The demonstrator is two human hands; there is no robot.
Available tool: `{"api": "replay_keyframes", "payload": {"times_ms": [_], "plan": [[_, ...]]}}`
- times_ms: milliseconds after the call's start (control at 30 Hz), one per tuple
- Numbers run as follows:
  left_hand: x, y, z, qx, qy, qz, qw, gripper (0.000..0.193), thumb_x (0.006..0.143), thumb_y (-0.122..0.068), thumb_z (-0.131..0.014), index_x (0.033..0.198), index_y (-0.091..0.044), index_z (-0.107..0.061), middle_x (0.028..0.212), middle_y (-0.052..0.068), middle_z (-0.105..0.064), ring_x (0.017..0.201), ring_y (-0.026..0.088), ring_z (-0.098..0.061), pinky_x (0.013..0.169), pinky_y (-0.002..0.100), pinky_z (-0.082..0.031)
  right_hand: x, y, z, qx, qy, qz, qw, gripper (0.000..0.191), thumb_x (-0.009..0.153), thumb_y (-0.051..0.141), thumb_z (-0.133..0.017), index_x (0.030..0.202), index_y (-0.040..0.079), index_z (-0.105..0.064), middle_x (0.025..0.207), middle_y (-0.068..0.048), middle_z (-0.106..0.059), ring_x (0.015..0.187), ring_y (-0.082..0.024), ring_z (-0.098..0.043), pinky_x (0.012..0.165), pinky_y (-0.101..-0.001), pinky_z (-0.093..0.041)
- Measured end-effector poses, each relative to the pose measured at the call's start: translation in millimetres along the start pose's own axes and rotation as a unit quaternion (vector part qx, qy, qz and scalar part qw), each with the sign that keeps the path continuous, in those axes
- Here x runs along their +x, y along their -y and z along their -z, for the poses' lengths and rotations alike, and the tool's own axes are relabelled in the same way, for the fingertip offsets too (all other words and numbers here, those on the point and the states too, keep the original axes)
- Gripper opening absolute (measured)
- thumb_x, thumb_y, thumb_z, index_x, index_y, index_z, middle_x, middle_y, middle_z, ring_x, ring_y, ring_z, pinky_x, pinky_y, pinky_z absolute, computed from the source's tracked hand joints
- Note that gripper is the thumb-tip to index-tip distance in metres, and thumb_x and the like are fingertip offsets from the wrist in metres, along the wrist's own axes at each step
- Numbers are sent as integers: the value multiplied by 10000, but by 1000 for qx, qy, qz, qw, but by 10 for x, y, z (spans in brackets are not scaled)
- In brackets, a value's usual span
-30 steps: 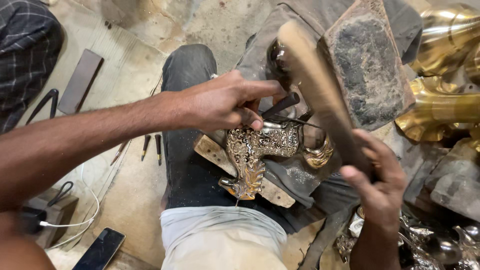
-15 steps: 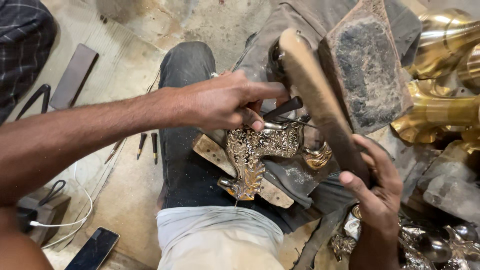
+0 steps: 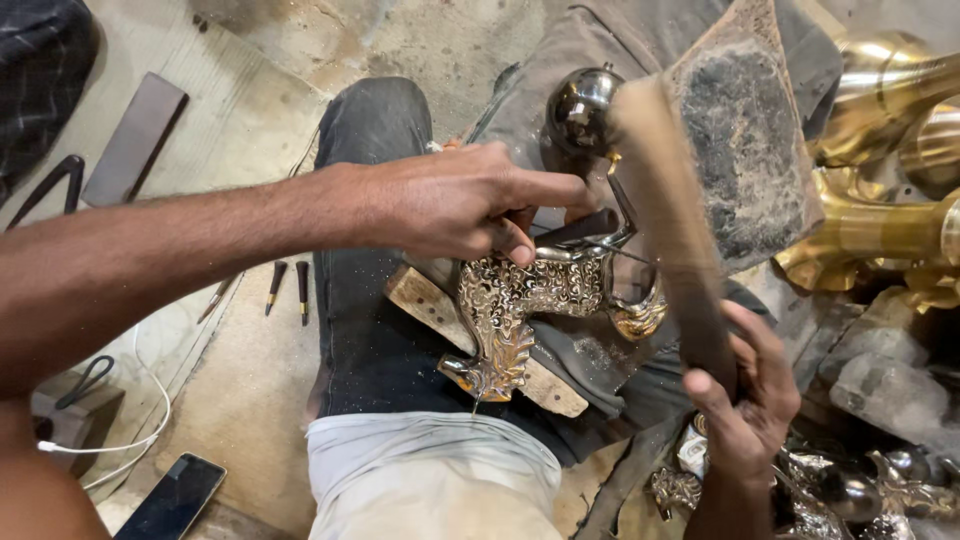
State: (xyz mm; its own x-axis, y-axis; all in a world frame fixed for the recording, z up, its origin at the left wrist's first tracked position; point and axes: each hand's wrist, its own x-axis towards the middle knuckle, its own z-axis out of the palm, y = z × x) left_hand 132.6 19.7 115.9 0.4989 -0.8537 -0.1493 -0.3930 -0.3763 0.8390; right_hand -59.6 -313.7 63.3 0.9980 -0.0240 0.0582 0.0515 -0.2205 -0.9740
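An ornate engraved brass piece (image 3: pixel 515 310) with scroll patterns rests on a wooden block (image 3: pixel 430 305) across my lap. My left hand (image 3: pixel 460 205) pinches a thin dark chisel (image 3: pixel 580 228) and holds its tip on the top of the piece. My right hand (image 3: pixel 745 395) grips the handle of a long wooden mallet (image 3: pixel 665 215), which is raised over the chisel and blurred by motion. A round shiny metal ball (image 3: pixel 580 105) on the piece shows just behind the mallet head.
Polished brass vessels (image 3: pixel 880 210) crowd the right edge. A worn dark slab (image 3: pixel 745 150) leans behind the work. Small punches (image 3: pixel 288 285) lie on the floor to the left, with a flat bar (image 3: pixel 135 140), a phone (image 3: pixel 175 497) and a white cable (image 3: pixel 130 440). More engraved parts (image 3: pixel 860 490) lie lower right.
The mallet has swung down and to the left toward the chisel and now blurs. My left hand keeps the chisel on the piece in the same spot.
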Motion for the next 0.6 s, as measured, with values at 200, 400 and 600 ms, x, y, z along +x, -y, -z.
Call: {"api": "replay_keyframes", "payload": {"times_ms": [200, 400, 600], "plan": [[22, 16, 13, -38, 8, -19, 999, 585, 902, -219, -686, 1457, -224, -504, 707, 36, -762, 543, 162, -709, 513, 460, -467, -90, 51, 0, -30, -8, 25, 999, 626, 1009, 153, -746, 1521, 21, -411, 1084, -194, -692, 899, -170, -648, 799, -297, -517], [30, 44, 29, -26, 18, -24, 999, 646, 877, -186, -739, 1477, -230, -502, 700, 97, -747, 590, 210, -702, 571, 458, -470, -78, 138, -52, -43, -15, 37, 998, 625, 965, 132, -762, 1500, 25, -457, 1032, -184, -716, 835, -155, -659, 764, -253, -515], [59, 94, 2, -96, 4, -123, 988, 671, 884, -151, -700, 1509, -172, -456, 895, 71, -782, 712, 166, -758, 627, 403, -555, -186, 197, -124, -88, 9, 34, 995, 604, 971, 120, -742, 1491, -6, -463, 1073, -213, -678, 858, -195, -615, 726, -287, -463]]}}
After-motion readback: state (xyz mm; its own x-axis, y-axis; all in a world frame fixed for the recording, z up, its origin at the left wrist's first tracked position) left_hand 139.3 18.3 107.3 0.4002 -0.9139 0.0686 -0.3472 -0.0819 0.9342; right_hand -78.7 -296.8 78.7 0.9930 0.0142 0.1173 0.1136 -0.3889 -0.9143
